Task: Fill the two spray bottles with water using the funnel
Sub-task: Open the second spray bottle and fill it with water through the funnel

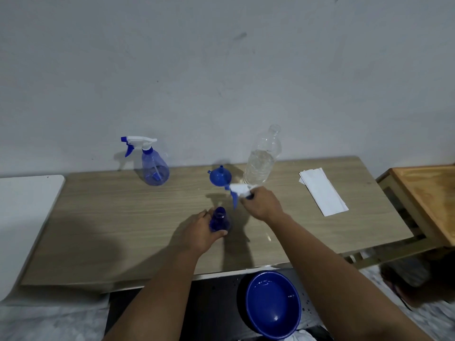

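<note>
**Two spray bottles on the table, one uncapped and held**

While its neck stands open, one blue spray bottle (219,220) is kept upright on the wooden table (123,230), near the front edge and about midway along it. It is gripped by the left hand (200,232), whose fingers and thumb are curled round its body. One white and blue trigger head (238,191), separated from that bottle, is held up just behind and to the right of it by the right hand (263,204); the fingers are wrapped round its collar, and the blue trigger hangs down toward the open neck.

A second spray bottle (154,168) is seen at the back left of the table, well apart from the hands, upright, with its trigger head fitted and pointing left. Two spray bottles are thus counted in all, one capped and one uncapped.

One blue funnel (217,176) is placed mouth-down on the table behind the trigger head, its spout pointing up. Just beside it, to the right, one clear water bottle (261,161) is stood without a cap, partly filled.

One folded white sheet of paper (321,190) is laid at the right of the table. One blue basin (272,303) holding some water is set below the front edge, near the right forearm. Part of one orange-brown wooden surface (428,195) is seen at the far right.
</note>
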Demonstrator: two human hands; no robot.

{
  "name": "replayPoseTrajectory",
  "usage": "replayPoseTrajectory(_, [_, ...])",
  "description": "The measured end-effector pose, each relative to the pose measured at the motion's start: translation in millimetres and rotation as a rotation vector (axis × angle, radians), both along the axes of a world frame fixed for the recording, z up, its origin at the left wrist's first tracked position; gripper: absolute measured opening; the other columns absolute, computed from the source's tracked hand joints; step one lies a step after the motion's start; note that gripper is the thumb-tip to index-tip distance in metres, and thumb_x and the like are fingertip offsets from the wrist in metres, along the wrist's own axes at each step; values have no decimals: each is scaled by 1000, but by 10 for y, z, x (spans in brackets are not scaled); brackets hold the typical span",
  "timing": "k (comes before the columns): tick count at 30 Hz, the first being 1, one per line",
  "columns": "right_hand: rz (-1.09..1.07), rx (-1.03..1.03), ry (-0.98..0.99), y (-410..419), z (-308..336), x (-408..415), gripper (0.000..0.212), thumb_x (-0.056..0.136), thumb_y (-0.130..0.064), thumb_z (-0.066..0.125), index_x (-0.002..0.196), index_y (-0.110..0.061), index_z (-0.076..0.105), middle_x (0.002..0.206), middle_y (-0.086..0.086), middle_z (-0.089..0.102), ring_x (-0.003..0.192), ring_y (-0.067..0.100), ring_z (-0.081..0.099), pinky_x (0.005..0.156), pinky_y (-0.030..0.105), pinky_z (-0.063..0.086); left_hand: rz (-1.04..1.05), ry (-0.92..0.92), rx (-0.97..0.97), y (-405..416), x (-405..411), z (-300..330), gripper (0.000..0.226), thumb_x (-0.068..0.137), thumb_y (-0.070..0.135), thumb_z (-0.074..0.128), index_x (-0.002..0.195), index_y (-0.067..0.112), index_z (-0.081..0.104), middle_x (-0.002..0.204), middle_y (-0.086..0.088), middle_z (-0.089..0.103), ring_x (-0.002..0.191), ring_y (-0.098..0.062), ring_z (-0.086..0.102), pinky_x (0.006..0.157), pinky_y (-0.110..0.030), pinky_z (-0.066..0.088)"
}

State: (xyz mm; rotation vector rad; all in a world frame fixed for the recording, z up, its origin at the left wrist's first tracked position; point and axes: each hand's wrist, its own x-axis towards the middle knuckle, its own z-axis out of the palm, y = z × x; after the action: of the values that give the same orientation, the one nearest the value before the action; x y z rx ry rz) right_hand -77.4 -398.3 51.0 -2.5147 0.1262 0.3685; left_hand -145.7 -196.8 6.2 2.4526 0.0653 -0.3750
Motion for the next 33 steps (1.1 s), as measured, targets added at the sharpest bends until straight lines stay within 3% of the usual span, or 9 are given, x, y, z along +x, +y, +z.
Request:
replayPoseTrajectory(2, [-3, -61, 128, -49, -282, -125, 30, 96, -37, 61, 106, -12, 75, 105, 12, 77, 99, 31, 71, 76, 29, 49, -3, 2, 42, 11, 0, 32, 81, 81, 54, 75, 149, 24, 44, 149, 2, 50, 135, -17, 47, 105, -27, 37])
replayPoseTrajectory(4, [-22, -86, 198, -61, -451, -214, 30, 97, -35, 60, 114, -13, 73, 113, 11, 75, 105, 30, 71, 82, 30, 49, -3, -4, 55, 12, 0, 51, 82, 80, 56, 74, 150, 26, 42, 148, 5, 51, 133, -16, 48, 104, -27, 37])
replayPoseTrajectory(12, [-61, -202, 163, -2, -553, -189, 36, 90, -43, 67, 117, -20, 74, 109, 5, 75, 100, 27, 71, 85, 35, 57, 14, -2, 18, 33, -29, 84, 81, 82, 48, 76, 152, 25, 41, 151, 6, 47, 135, -14, 46, 90, -13, 25])
replayPoseTrajectory(16, [-43, -258, 32, 41, -505, -180, 32, 90, -43, 63, 110, -20, 72, 111, 5, 68, 101, 28, 67, 83, 37, 56, -4, -11, 27, 85, -9, 109, 79, 83, 49, 76, 150, 24, 42, 148, 6, 50, 132, -15, 49, 96, -18, 33])
replayPoseTrajectory(20, [-55, -125, -71, 243, -290, 14, 26, 92, -35, 63, 113, -21, 71, 109, 1, 72, 98, 24, 69, 77, 33, 52, -14, -13, 19, 157, 38, 117, 74, 80, 49, 77, 144, 25, 49, 136, 6, 57, 122, -16, 55, 92, -23, 40])
replayPoseTrajectory(24, [75, -17, -115, 571, 8, 486, 29, 91, -24, 62, 118, -17, 67, 110, 5, 72, 96, 27, 68, 81, 37, 56, 3, -13, -32, 181, 78, 62, 56, 80, 35, 79, 132, 22, 60, 127, 3, 61, 113, -19, 60, 89, -28, 44])
replayPoseTrajectory(27, [206, -109, -60, 804, 90, 878, 44, 94, -23, 62, 137, -14, 57, 133, 12, 61, 116, 34, 63, 95, 45, 55, 36, -22, -1, 186, 119, -40, 46, 84, 29, 74, 128, 19, 63, 132, 3, 60, 110, -21, 62, 83, -21, 39])
replayPoseTrajectory(30, [339, -292, 70, 925, -35, 1164, 55, 100, -16, 57, 152, -11, 42, 153, 13, 42, 135, 36, 52, 106, 53, 51, 9, -19, 45, 225, 171, -141, 57, 84, 39, 74, 136, 21, 59, 139, 4, 57, 119, -19, 59, 96, -23, 41])
replayPoseTrajectory(33, [474, -456, 90, 970, -166, 1264, 38, 101, -14, 55, 139, -8, 56, 144, 14, 51, 130, 34, 56, 98, 43, 53, 0, 49, -8, 260, 229, -204, 77, 80, 51, 76, 146, 20, 49, 149, 4, 49, 127, -18, 55, 105, -26, 40])
